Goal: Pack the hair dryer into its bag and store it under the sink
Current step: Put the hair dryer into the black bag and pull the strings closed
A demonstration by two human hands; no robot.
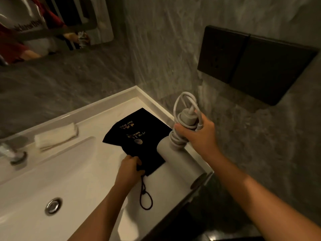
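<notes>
A black drawstring bag (139, 136) with gold print lies flat on the white sink counter (97, 115), right of the basin. My left hand (130, 168) pinches the bag's near edge at its opening, and the dark drawstring (145, 197) trails in a loop toward me. My right hand (196, 131) grips the handle of a white hair dryer (180, 160), with the white cord (184, 105) wound around the handle and the plug held in the same fist. The dryer's barrel points down toward the counter's right edge, touching the bag's right side.
A folded white towel (55, 136) lies at the back of the counter, near a chrome tap (12, 153). The basin has a chrome drain (52, 206). A dark socket panel (251, 63) is on the grey wall at right. A mirror (43, 23) hangs at upper left.
</notes>
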